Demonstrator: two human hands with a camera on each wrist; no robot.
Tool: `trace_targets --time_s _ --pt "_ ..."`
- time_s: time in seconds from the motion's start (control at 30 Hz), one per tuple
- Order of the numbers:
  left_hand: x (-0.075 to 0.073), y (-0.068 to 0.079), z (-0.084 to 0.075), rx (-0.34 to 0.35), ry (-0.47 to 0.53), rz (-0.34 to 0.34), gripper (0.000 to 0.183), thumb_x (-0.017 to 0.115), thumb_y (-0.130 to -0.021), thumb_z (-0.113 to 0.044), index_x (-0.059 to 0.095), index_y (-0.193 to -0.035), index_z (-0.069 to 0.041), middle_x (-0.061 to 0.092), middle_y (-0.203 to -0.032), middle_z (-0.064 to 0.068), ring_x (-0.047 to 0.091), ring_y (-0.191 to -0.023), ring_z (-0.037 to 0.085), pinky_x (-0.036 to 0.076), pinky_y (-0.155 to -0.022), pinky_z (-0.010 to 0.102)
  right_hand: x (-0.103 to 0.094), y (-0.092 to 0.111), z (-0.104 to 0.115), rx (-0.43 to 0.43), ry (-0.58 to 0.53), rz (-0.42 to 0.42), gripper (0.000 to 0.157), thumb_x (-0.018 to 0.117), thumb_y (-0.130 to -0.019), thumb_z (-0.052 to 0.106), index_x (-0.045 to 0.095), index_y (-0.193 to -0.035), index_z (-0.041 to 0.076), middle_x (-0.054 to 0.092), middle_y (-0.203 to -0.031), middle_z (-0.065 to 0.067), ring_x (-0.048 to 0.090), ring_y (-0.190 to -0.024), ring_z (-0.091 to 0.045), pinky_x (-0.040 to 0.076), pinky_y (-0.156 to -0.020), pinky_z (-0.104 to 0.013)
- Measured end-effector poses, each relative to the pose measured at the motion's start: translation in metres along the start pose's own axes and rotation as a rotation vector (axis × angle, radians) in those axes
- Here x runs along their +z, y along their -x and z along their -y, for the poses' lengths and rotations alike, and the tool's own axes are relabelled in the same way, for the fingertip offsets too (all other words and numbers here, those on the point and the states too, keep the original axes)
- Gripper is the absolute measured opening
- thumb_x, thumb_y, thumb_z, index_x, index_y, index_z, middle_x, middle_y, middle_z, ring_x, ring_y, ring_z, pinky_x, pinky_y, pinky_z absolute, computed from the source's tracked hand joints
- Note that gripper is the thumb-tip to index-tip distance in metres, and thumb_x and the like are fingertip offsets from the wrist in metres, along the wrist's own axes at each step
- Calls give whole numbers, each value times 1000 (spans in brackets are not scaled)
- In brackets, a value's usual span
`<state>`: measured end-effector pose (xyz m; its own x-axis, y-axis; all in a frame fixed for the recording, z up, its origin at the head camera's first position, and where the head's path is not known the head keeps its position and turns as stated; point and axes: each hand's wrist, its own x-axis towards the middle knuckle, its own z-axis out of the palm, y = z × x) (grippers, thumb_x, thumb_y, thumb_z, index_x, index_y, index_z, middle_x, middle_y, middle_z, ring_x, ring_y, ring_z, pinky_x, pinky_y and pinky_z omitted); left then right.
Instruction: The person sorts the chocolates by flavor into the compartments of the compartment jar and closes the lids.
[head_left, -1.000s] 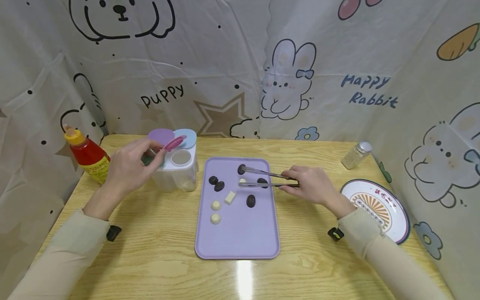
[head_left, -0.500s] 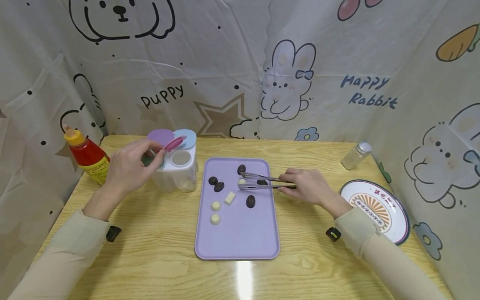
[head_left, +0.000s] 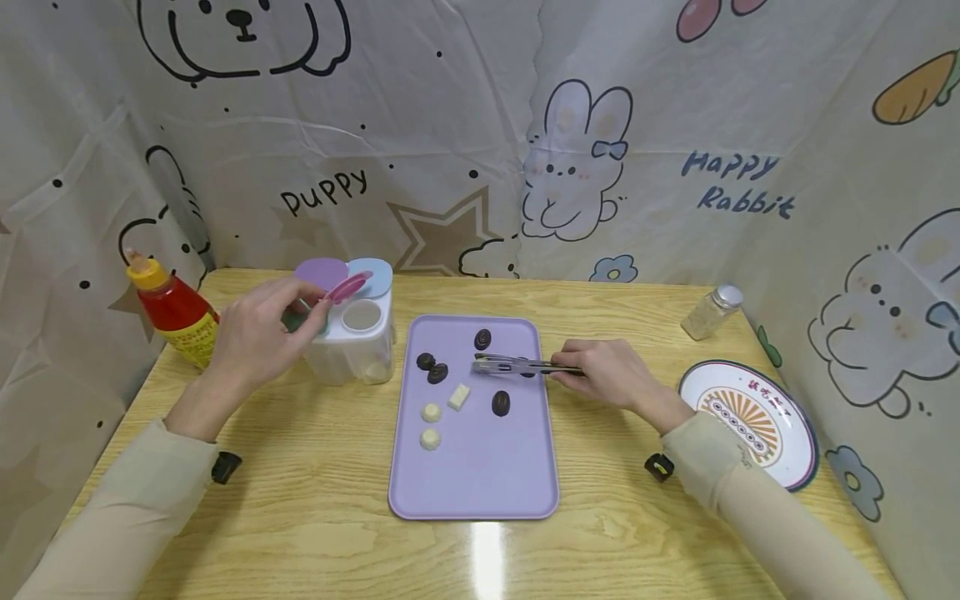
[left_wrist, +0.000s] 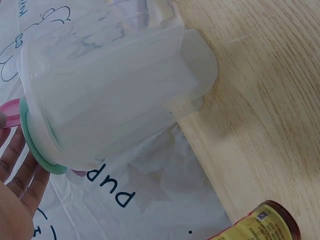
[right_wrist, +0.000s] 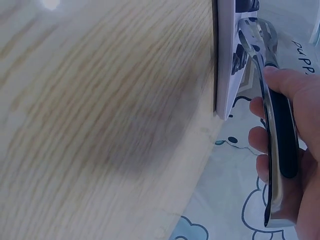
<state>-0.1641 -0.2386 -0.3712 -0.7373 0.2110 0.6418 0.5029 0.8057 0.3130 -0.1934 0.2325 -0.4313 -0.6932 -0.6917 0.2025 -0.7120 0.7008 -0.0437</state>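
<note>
My left hand (head_left: 258, 333) pinches a pink lid (head_left: 349, 287) tilted up beside a round opening of a translucent container (head_left: 330, 360). In the left wrist view, fingers (left_wrist: 31, 186) lie by the container's green lid (left_wrist: 37, 150). My right hand (head_left: 611, 372) grips metal tongs (head_left: 517, 365), their arms close together low over a purple tray (head_left: 480, 492). Whether a pale piece sits between the tong tips is hidden. Dark chocolate-like pieces (head_left: 501, 403) and pale pieces (head_left: 431, 438) lie on the tray; one dark piece is partly behind the tongs.
A red sauce bottle (head_left: 171, 308) with a yellow cap stands left of the container. Towards the right are a glass shaker (head_left: 712, 312) and a patterned white plate (head_left: 798, 429). Printed cloth (head_left: 450, 108) hangs behind the wooden table (head_left: 300, 517).
The tong arms have come together, and my right hand has shifted slightly left and nearer. The pale piece seen between them earlier is covered now. My left hand stays still with the pink lid.
</note>
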Motion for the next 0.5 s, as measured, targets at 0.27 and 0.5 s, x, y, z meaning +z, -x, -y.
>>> trace_targets --time_s 0.27,0.5 --pt "0 0 -1 -6 1 5 12 80 -89 -9 74 -99 -8 79 -89 11 72 -74 25 54 -63 37 1 2 -1 -2 -28 -10 13 79 -95 30 82 -101 19 69 -82 9 45 -58 1 34 -48 -18" --pt "-1 0 -2 -1 1 3 11 80 -89 -8 74 -99 -7 79 -89 11 73 -74 26 55 -63 39 0 4 -1 -7 -29 -40 13 79 -94 30 82 -100 19 70 -82 9 47 -58 1 34 -48 -18"
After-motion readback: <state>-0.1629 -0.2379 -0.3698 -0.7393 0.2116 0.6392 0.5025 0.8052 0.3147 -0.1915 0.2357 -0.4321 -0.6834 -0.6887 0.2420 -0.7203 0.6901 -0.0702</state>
